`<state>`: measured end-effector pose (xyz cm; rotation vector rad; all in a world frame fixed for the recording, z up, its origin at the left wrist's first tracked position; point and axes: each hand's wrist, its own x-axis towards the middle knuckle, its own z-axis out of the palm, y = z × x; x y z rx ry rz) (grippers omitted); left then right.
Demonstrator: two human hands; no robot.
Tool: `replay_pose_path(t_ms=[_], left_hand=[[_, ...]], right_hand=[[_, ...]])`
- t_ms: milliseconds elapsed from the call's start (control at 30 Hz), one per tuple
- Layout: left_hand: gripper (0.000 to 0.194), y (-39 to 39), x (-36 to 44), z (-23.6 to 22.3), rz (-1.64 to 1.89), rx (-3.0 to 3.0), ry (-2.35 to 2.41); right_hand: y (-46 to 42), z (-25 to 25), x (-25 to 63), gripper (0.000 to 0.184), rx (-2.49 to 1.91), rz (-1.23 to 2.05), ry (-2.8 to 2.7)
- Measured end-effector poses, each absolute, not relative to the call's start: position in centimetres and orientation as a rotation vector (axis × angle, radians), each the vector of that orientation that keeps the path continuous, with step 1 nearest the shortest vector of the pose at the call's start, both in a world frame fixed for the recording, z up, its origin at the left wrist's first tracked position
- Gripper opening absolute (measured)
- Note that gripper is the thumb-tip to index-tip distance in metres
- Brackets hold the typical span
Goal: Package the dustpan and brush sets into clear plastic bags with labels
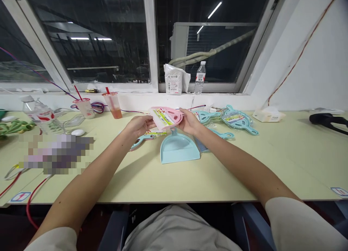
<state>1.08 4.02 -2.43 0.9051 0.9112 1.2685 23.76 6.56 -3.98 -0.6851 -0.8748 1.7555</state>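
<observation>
A small pink dustpan with a yellow-and-white printed label is held up above the table between my two hands. My left hand grips its left edge, and my right hand has its fingers closed at the right end. Just below it, a light blue dustpan lies on the table with its wide edge toward me. Beside my left hand lies a blue and pink handled piece, partly covered by the hand. Behind my right wrist are more blue handled pieces, partly hidden by the arm.
Labelled blue dustpan sets lie at the back right, near a white tissue pack. Two drink cups and a plastic bottle stand back left. Another bottle and a white package stand on the sill.
</observation>
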Motion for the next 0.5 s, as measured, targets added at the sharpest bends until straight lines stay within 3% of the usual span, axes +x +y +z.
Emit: replay_pose_path(t_ms=[100, 233, 300, 500], left_hand=[[0.025, 4.8, -0.1, -2.4, 1.397, 0.867, 0.968], [0.025, 5.4, -2.0, -1.9, 1.562, 0.83, 1.017], [0.022, 5.6, -2.7, -1.7, 1.612, 0.805, 1.026], [0.016, 6.0, -3.3, -2.1, 1.647, 0.793, 0.982]], right_hand=[[9.7, -4.0, 24.2, 0.035, -0.806, 1.7, -0.92], [14.8, -4.8, 24.3, 0.013, -1.362, 1.017, -1.273], [17.0, -5.4, 23.7, 0.013, -1.515, 0.823, -1.401], [21.0, -7.3, 20.9, 0.026, -1.785, 0.648, -1.629]])
